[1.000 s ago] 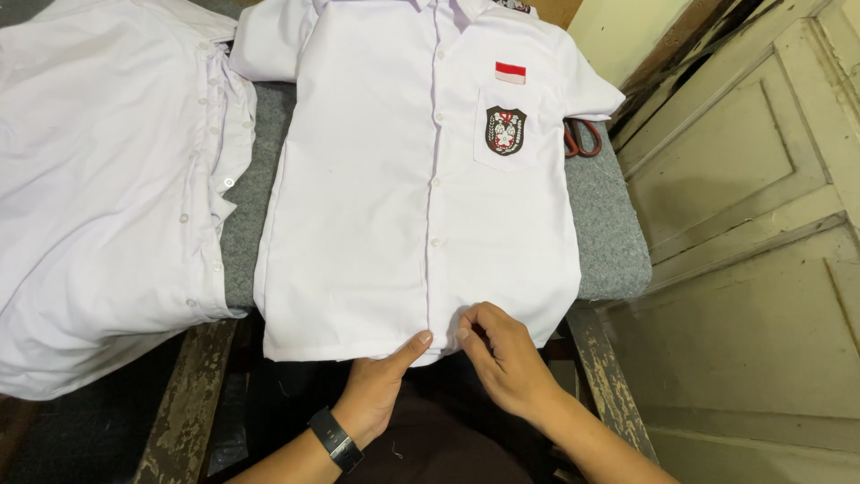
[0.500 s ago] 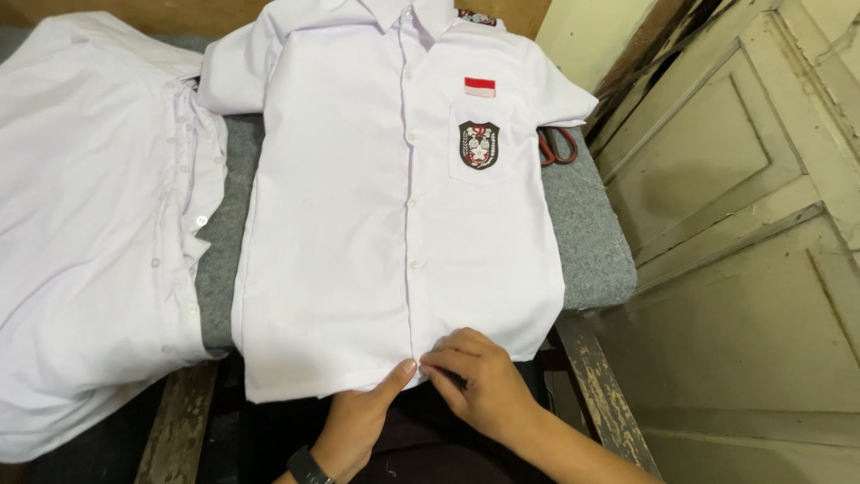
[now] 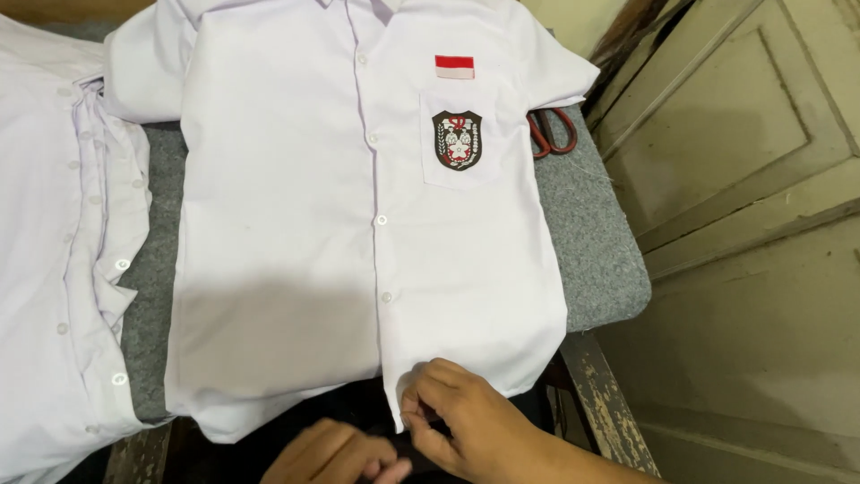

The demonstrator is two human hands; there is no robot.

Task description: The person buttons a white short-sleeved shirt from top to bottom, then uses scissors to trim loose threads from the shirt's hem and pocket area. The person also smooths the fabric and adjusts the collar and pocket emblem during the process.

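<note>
Grey felt padding [image 3: 591,269] covered the worn wooden table [image 3: 596,394], with old cream panelled doors off to the right. Going left to right: a second white shirt [image 3: 54,269] lay bunched at the left edge, its buttons in a wobbly line, partly hanging over the table.

Next to it, the white short-sleeved uniform shirt [image 3: 296,260] was spread flat and face up in the middle of the padding, collar at the far end, hem hanging just over the near edge. It had a red-and-white flag patch [image 3: 454,66] above the chest pocket and a shield-shaped crest [image 3: 457,140] on it. The placket was buttoned most of the way down, but the bottom looked open to me.

The left hand [image 3: 336,453] sat low at the frame edge just under the hem, fingers loosely curled; I couldn't tell if it held anything. The right hand [image 3: 461,421] had thumb and fingertips pinched on the lower corner of the placket at the hem.

My take on doing this bit well: keep that corner pulled straight down so both front edges line up, don't drag the whole shirt off the padding, and smooth the hem flat before letting go.

Red-handled scissors [image 3: 548,131] poked out from under the right sleeve, well away from both hands.
</note>
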